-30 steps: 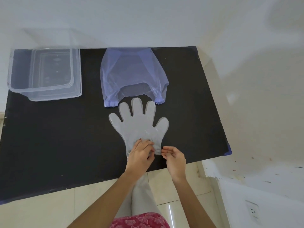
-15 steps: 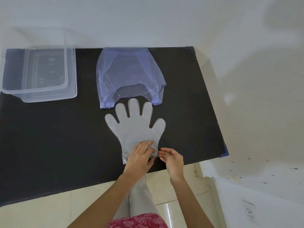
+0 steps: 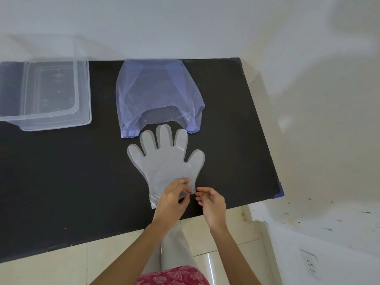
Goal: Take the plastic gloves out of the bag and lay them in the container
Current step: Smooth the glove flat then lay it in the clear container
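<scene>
A clear plastic glove (image 3: 164, 161) lies flat on the black table (image 3: 61, 171), fingers pointing away from me toward the bag. My left hand (image 3: 172, 199) pinches the glove's wrinkled cuff near the table's front edge. My right hand (image 3: 211, 201) hovers just right of the cuff, fingers curled and apart, its fingertips close to the cuff's corner. The translucent blue plastic bag (image 3: 158, 93) lies flat beyond the glove, its mouth facing me. The clear rectangular container (image 3: 82, 89) sits at the table's far left.
A white wall runs behind the table and along its right side. Tiled floor shows below the front edge. A wall socket (image 3: 309, 263) sits low on the right.
My left fingers have bunched the cuff's right corner and drawn it up slightly. My right hand stays beside it. The view has drifted a little, shifting things leftward.
</scene>
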A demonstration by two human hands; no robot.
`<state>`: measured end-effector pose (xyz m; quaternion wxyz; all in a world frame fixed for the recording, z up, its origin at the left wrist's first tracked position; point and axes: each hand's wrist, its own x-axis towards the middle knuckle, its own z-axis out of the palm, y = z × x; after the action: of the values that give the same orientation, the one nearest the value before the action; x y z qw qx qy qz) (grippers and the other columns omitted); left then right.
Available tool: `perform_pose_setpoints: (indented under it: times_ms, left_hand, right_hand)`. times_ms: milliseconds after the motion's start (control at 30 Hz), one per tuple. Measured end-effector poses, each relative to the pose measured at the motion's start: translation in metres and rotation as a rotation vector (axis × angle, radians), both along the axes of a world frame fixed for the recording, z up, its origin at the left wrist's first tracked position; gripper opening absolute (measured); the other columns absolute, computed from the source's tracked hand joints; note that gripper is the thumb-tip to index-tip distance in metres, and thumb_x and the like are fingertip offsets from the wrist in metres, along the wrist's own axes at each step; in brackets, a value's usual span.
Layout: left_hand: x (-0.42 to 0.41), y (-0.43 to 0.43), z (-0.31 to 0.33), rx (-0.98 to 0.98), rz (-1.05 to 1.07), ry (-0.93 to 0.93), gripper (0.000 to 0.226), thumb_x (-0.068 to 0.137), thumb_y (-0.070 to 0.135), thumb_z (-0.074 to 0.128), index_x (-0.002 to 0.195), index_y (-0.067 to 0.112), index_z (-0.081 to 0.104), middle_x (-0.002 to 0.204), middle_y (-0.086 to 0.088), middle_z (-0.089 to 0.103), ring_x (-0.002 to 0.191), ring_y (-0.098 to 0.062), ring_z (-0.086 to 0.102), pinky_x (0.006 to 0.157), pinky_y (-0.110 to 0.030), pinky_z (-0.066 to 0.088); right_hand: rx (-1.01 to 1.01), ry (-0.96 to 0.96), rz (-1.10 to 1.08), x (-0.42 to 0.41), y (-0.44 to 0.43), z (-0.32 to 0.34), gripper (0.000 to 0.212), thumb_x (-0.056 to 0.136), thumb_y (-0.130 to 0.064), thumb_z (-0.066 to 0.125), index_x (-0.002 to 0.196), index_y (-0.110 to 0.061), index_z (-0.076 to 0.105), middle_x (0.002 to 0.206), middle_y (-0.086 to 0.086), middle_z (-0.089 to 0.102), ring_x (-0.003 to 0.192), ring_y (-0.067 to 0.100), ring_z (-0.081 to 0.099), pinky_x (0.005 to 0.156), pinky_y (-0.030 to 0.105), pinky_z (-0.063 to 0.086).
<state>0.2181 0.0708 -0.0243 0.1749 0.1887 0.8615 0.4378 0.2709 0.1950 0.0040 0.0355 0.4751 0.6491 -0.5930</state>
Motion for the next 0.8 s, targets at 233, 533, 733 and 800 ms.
perform_pose_setpoints:
  times_ms: [233, 533, 733, 800]
  left_hand:
    - [-0.007, 0.004, 0.009, 0.054, 0.165, -0.229, 0.014, 0.086, 0.009, 0.066, 0.087, 0.023, 0.066, 0.115, 0.008, 0.065, 0.107, -0.003, 0.059, 0.083, 0.004, 0.037]
    - [-0.009, 0.003, 0.004, 0.018, 0.169, -0.222, 0.007, 0.086, 0.014, 0.067, 0.091, 0.019, 0.069, 0.118, 0.007, 0.066, 0.111, -0.005, 0.059, 0.089, 0.001, 0.035]
    - [-0.001, -0.007, -0.009, -0.129, -0.122, 0.141, 0.026, 0.079, 0.020, 0.076, 0.103, 0.019, 0.068, 0.131, 0.001, 0.059, 0.120, -0.018, 0.056, 0.099, -0.033, 0.049]
    - [0.001, -0.007, -0.012, -0.131, -0.119, 0.162, 0.023, 0.080, 0.019, 0.074, 0.102, 0.018, 0.068, 0.133, -0.001, 0.058, 0.122, -0.020, 0.055, 0.099, -0.038, 0.050]
  right_hand:
    - [0.038, -0.001, -0.003, -0.002, 0.003, 0.005, 0.013, 0.092, -0.021, 0.063, 0.095, -0.017, 0.074, 0.085, -0.001, 0.074, 0.080, 0.010, 0.068, 0.078, 0.025, 0.056]
    - [0.071, -0.092, 0.052, -0.009, 0.004, 0.003, 0.013, 0.083, -0.027, 0.073, 0.087, -0.016, 0.078, 0.079, -0.004, 0.075, 0.081, 0.012, 0.070, 0.076, 0.024, 0.054]
    - [0.189, -0.067, 0.161, -0.001, 0.004, 0.001, 0.010, 0.087, -0.018, 0.068, 0.092, -0.020, 0.077, 0.085, -0.008, 0.074, 0.082, 0.004, 0.068, 0.068, 0.008, 0.050]
    - [0.222, -0.048, 0.204, 0.003, 0.004, 0.000, 0.010, 0.086, -0.017, 0.069, 0.093, -0.019, 0.076, 0.087, -0.007, 0.074, 0.080, 0.005, 0.068, 0.068, 0.006, 0.050]
